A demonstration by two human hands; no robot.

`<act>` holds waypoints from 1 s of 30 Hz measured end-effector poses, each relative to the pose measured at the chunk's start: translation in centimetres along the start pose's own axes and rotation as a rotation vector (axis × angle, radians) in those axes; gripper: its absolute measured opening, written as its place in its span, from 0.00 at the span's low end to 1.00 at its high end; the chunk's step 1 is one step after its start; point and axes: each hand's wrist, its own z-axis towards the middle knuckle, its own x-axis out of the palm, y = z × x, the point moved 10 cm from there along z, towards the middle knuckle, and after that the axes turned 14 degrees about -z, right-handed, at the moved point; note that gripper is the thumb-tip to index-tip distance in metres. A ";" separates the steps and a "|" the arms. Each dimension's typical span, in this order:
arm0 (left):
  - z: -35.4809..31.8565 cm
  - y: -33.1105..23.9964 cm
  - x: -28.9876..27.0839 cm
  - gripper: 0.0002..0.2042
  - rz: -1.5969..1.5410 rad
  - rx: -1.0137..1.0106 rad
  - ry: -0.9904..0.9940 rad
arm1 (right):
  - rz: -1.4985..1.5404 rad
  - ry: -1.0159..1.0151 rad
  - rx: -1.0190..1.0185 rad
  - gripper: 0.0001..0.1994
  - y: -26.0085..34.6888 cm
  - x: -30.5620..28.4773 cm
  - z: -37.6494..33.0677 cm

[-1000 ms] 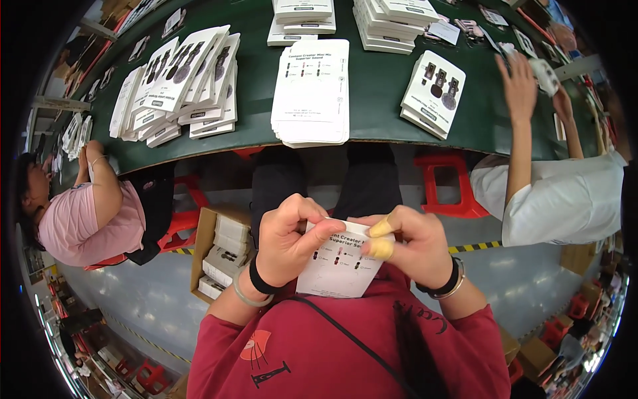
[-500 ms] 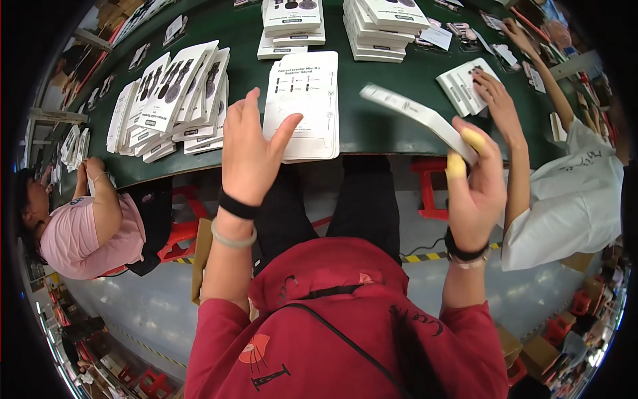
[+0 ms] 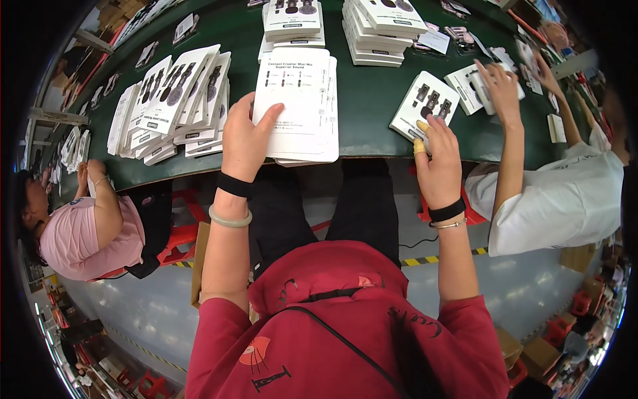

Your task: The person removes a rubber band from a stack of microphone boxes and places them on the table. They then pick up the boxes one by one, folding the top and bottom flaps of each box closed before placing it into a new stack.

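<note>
My left hand [image 3: 244, 143] is closed at the left edge of a pile of flat white printed cartons [image 3: 299, 100], its thumb on top of the uppermost one. That carton sits slightly left of those under it. My right hand [image 3: 440, 163] has yellow covers on two fingertips. Its thumb and finger are at the near edge of a white box [image 3: 425, 103] printed with dark device pictures. This box lies at the table's front edge, and the fingers' underside is hidden.
Fanned white boxes [image 3: 176, 93] are heaped on the green table [image 3: 372, 120] at left. Two more stacks, the left one [image 3: 292, 20] and the right one [image 3: 382, 33], stand behind. A co-worker's hand [image 3: 502, 93] holds a box at right; another person [image 3: 93, 219] sits at left.
My right hand has brought the box from a tilted position in the air down to the table. My left hand has closed on the top carton, which has shifted left. The co-worker has lifted a box.
</note>
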 end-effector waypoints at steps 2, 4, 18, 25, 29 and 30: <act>-0.2 -1.8 -0.7 0.22 0.072 0.151 -0.073 | 0.093 -0.009 -0.017 0.16 1.5 -1.3 0.7; -0.6 -3.0 -1.1 0.20 0.108 0.229 -0.113 | 0.280 -0.024 -0.048 0.14 3.3 -3.0 1.3; -8.0 -9.3 -1.2 0.10 -0.449 0.224 0.143 | 0.534 -0.117 -0.141 0.16 10.6 -8.7 3.2; -13.7 -8.1 1.7 0.19 -0.775 0.015 0.502 | 0.544 0.214 0.050 0.17 8.9 -8.4 1.8; -18.1 -7.3 5.0 0.33 -1.246 -0.467 0.889 | 0.607 0.348 -0.180 0.14 10.6 -8.5 0.4; -19.7 -7.2 5.6 0.37 -1.205 -0.552 1.042 | 0.654 0.371 -0.197 0.12 11.3 -8.6 -0.1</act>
